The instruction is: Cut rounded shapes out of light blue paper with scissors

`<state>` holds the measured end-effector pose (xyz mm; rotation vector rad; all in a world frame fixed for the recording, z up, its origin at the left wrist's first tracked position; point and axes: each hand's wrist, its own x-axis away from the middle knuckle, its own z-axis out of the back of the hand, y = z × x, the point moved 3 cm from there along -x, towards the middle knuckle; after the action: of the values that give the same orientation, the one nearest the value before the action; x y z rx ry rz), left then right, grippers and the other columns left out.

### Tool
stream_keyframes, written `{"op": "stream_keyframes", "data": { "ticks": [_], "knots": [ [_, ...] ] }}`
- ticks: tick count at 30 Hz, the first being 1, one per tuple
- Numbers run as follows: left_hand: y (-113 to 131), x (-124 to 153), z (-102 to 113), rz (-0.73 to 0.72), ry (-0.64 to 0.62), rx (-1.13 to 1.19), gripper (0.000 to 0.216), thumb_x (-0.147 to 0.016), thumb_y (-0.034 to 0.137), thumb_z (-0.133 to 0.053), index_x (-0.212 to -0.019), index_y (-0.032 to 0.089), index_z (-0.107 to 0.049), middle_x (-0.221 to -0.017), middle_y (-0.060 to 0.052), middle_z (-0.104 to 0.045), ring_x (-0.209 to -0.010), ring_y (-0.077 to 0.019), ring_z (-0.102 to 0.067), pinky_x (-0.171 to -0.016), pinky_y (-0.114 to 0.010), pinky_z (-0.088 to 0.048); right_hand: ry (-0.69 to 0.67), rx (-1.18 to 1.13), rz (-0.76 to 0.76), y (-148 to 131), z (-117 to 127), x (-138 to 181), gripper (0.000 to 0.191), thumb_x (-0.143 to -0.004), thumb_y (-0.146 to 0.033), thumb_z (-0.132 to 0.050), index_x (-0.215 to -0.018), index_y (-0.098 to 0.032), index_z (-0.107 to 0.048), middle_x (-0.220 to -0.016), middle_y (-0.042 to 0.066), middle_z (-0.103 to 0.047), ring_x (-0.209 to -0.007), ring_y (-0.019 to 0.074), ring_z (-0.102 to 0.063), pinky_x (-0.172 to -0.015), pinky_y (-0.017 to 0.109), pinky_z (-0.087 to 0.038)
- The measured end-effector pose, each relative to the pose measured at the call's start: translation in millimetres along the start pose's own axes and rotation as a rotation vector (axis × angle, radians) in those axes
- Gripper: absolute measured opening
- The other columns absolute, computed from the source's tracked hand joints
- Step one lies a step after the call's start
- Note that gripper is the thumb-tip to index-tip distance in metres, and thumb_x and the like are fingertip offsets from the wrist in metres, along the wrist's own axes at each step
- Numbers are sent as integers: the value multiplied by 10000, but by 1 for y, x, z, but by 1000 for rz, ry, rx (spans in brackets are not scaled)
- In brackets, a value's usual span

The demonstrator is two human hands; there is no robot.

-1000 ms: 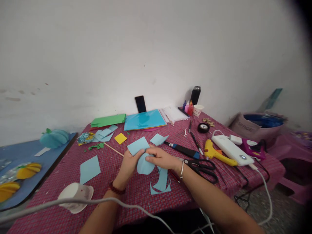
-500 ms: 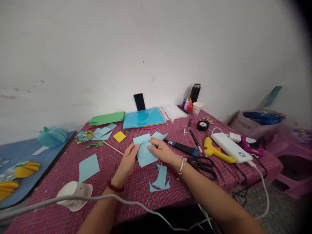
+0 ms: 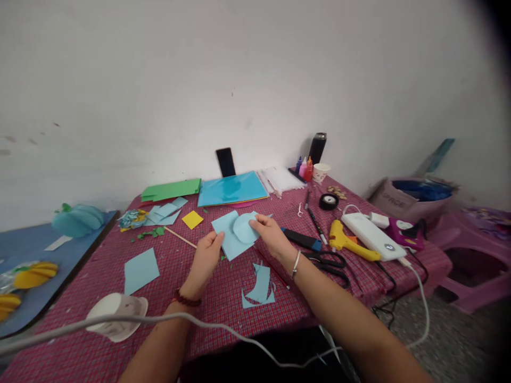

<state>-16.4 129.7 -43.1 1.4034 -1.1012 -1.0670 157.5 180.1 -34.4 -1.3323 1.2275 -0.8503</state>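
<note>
My left hand (image 3: 205, 260) pinches the near edge of a light blue paper square (image 3: 229, 236) held just above the red checked tablecloth (image 3: 167, 276). My right hand (image 3: 268, 234) pinches a rounded light blue paper cutout (image 3: 243, 227) and holds it over the square's right part. Light blue offcuts (image 3: 258, 291) lie on the cloth just in front of my right wrist. Another light blue square (image 3: 140, 269) lies flat to the left of my left hand.
Black scissors (image 3: 329, 261), a craft knife (image 3: 301, 240), a yellow glue gun (image 3: 348, 240) and a white power bank (image 3: 372, 236) lie to the right. Paper stacks (image 3: 231, 189) and a phone (image 3: 225, 161) stand at the back. A white cup (image 3: 115, 315) and cable (image 3: 207, 325) are near left.
The rounded cutout has come out from under the square and now sits on top of it in my right hand. Both hands have shifted slightly away from me.
</note>
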Motion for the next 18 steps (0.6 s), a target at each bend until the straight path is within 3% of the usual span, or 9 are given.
{"op": "stream_keyframes", "data": {
  "ticks": [7, 10, 15, 18],
  "knots": [
    [1, 5, -5, -27, 57, -26, 335, -750, 469, -641, -640, 160, -572, -510, 36, -483, -476, -102, -418, -450, -206, -325, 64, -303, -118, 0, 0, -1, 248, -646, -358, -709, -668, -165, -556, -615, -46, -528, -570, 94, -445, -572, 230, -346],
    [4, 7, -4, -51, 67, -85, 339, -786, 446, -591, -599, 168, -536, -518, 37, -460, -480, -98, -383, -449, -210, -296, 7, -354, -137, -3, -1, 0, 267, -639, -370, -731, -708, -165, -574, -643, -38, -548, -572, 93, -462, -575, 228, -363],
    [10, 11, -5, -97, 33, -272, 364, -838, 383, -497, -535, 184, -467, -499, 37, -401, -489, -105, -329, -443, -228, -251, -267, -170, -116, -5, -14, 13, 296, -690, -414, -713, -732, -166, -558, -656, -36, -531, -549, 88, -448, -540, 221, -356],
    [14, 14, -7, -132, 41, -330, 396, -864, 392, -449, -523, 191, -449, -492, 33, -395, -492, -115, -338, -457, -237, -272, -300, 32, -43, -7, -18, 17, 300, -751, -444, -650, -726, -172, -528, -646, -36, -493, -541, 91, -422, -506, 214, -328]
  ]
}}
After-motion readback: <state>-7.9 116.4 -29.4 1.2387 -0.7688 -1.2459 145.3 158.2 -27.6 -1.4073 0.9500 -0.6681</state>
